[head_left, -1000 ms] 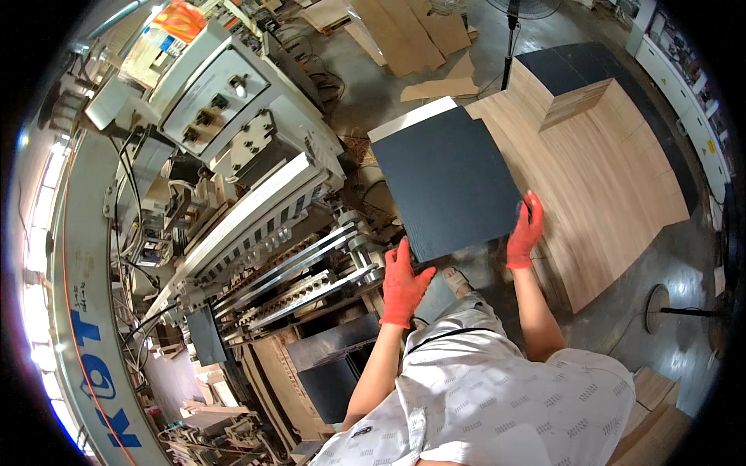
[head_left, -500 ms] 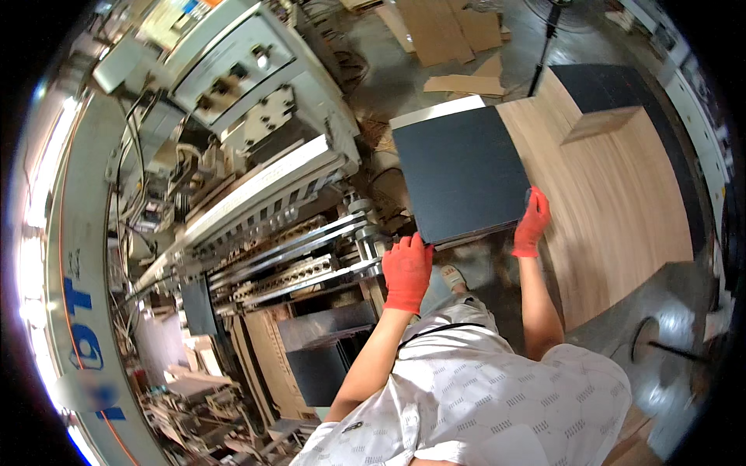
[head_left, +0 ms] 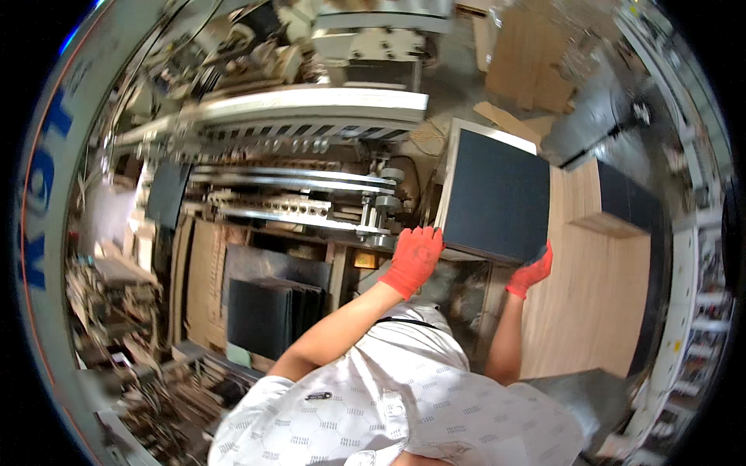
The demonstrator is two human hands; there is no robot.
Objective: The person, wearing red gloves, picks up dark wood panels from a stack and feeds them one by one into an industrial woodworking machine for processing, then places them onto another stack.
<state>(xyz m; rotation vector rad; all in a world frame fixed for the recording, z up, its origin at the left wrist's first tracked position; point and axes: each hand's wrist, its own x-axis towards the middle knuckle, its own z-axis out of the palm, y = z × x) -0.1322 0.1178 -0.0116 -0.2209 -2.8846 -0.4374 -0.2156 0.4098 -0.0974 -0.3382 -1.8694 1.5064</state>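
Note:
A square dark panel lies on top of a stack of boards, with pale edges showing at its far and left sides. My left hand, in a red glove, grips the panel's near left corner with its fingers curled over the edge. At the near right corner my right hand, also gloved in red, is closed on the panel's edge, its thumb side hidden. Beside the panel, to the right, wood-grain boards lie in a large pile.
A machine with metal rails and rollers stands on the left. Several dark panels lean together below the rails. A smaller block of boards with a dark top sits on the wood-grain pile. Cardboard lies on the floor beyond.
The whole view has turned, so the machine rails now run nearly level. Both hands stay at the near corners of the dark panel, which shows no clear movement on its stack.

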